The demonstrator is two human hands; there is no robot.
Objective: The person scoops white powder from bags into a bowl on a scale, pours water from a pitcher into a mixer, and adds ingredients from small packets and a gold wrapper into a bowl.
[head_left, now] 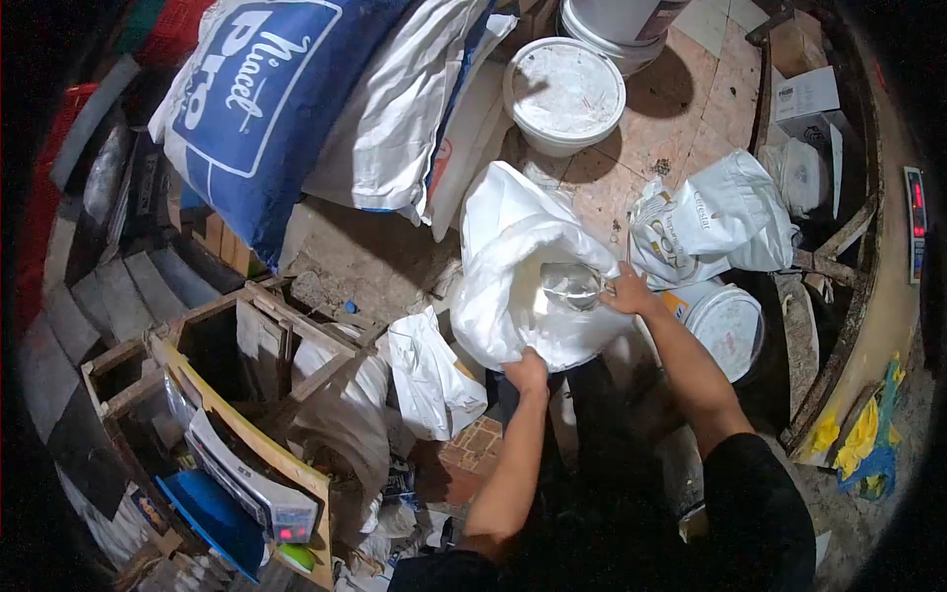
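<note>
A large white sack [483,286] stands with its mouth open and its rim rolled outward. My left hand [528,370] is closed on the near edge of the rim. At the right side of the mouth, my right hand [627,292] grips the rim with its fingers bent. Inside the opening lies a shiny, clear or metallic object [572,284], close to my right fingers; its exact shape is hard to tell. The bottom of the sack is hidden.
Blue and white sacks [256,99] are stacked at the upper left. A lidded white bucket [564,91] stands beyond the sack. Another bucket [726,331] and a crumpled printed bag [705,222] are at right. A wooden frame [128,395] holds a scale [232,474] at lower left.
</note>
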